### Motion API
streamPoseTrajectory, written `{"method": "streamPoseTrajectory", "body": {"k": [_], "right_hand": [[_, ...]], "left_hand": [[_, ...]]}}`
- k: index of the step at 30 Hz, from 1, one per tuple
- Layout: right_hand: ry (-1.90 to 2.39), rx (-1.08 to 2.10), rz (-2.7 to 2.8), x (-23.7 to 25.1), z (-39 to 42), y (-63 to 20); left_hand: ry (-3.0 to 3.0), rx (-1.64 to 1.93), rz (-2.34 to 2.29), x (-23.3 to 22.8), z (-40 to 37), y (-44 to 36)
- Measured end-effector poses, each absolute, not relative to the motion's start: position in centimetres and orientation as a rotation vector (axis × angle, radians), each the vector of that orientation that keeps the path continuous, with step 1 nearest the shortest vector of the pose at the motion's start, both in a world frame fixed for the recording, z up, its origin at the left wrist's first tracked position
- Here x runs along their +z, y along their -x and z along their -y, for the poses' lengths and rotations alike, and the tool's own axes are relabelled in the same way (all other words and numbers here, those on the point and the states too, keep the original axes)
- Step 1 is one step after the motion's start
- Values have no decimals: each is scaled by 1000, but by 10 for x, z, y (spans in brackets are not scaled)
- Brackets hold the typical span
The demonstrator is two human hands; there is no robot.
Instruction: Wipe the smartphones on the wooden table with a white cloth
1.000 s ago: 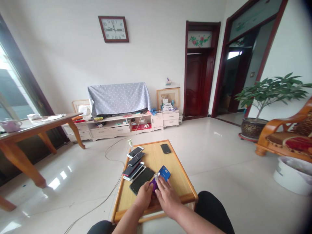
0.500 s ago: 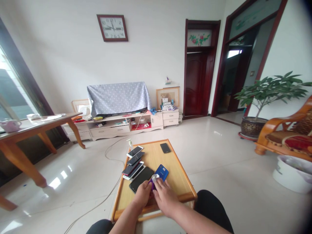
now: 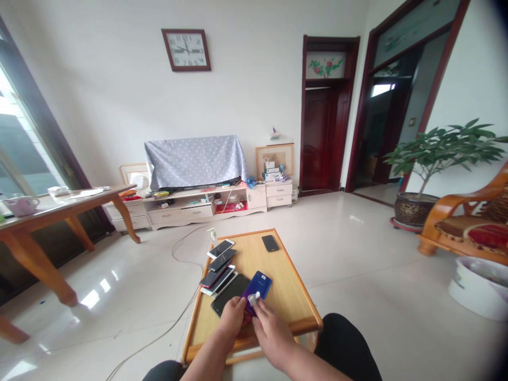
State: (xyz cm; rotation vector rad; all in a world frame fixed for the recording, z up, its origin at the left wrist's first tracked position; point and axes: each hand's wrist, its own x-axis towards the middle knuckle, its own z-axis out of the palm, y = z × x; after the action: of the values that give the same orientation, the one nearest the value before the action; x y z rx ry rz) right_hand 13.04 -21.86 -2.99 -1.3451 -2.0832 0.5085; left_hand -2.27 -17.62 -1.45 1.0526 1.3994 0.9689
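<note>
My left hand (image 3: 233, 316) grips the lower left edge of a blue-purple smartphone (image 3: 261, 282), its back turned up and a small camera at the top. In my right hand (image 3: 271, 327) a crumpled white tissue (image 3: 254, 298) is pinched and pressed against the lower back of the phone. Beside my left hand lies a large black phone or tablet (image 3: 233, 290), screen up. Several more phones overlap in a row up the left side of the small wooden table (image 3: 293, 296), among them a white phone (image 3: 221, 248) at the far end.
A black phone (image 3: 270, 243) lies at the table's far right. A pump bottle (image 3: 213, 236) stands behind its far left corner. A cable (image 3: 174, 316) runs over the floor at the left. A white bucket (image 3: 478, 288) stands at the right.
My right hand and the tissue have slid down the phone's back toward me, baring more of it. The left hand keeps its grip, and the view has shifted slightly.
</note>
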Motion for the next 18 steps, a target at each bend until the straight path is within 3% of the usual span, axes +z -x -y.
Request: {"method": "streamPoseTrajectory", "body": {"k": [5, 14, 18], "right_hand": [[1181, 451, 1950, -24, 232, -132], [1187, 317, 1426, 28, 182, -174], [1184, 505, 1299, 51, 170, -192]], "left_hand": [[-1007, 1028, -1314, 1, 183, 26], [-1123, 955, -1049, 44, 206, 29], [-1272, 873, -988, 66, 219, 40]]}}
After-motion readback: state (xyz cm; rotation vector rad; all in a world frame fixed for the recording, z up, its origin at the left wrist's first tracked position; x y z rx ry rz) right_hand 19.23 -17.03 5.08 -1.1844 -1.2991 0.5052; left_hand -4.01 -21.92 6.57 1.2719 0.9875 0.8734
